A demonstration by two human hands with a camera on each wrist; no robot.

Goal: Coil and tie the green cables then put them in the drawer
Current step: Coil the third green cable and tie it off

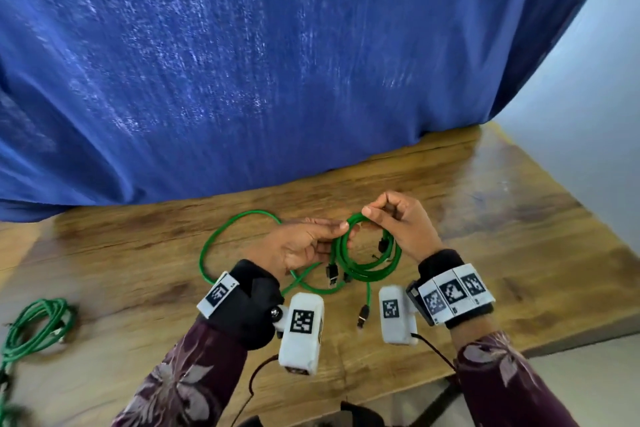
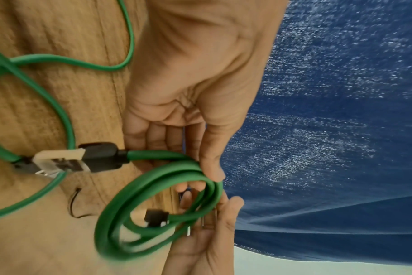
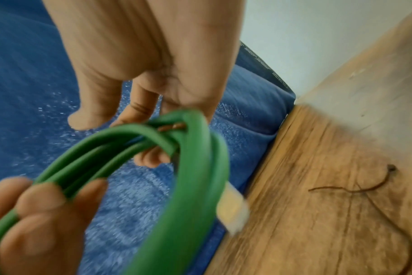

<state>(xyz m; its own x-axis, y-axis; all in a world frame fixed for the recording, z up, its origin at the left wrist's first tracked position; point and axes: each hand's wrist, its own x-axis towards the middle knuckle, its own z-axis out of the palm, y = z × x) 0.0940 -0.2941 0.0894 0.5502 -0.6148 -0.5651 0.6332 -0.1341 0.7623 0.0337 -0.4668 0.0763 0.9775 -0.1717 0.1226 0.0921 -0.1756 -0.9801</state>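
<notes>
I hold a small coil of green cable (image 1: pixel 372 265) in the air just over the wooden table (image 1: pixel 502 218). My left hand (image 1: pixel 341 230) pinches the coil's left side between thumb and fingers (image 2: pixel 211 163). At the coil's top, my right hand (image 1: pixel 367 212) pinches it with curled fingers (image 3: pixel 191 96). A black plug (image 1: pixel 382 244) hangs inside the coil (image 2: pixel 120 210), and another plug (image 2: pixel 101 157) sticks out by my left fingers. In the right wrist view the coil (image 3: pixel 195 167) is blurred. No drawer is in view.
A loose green cable (image 1: pixel 221 236) loops on the table under my left hand, its plug (image 1: pixel 362 314) lying between my wrists. Another coiled green cable (image 1: pixel 38 326) lies at the far left. A thin dark tie (image 3: pixel 365 189) rests on the wood. Blue cloth (image 1: pixel 277 80) hangs behind.
</notes>
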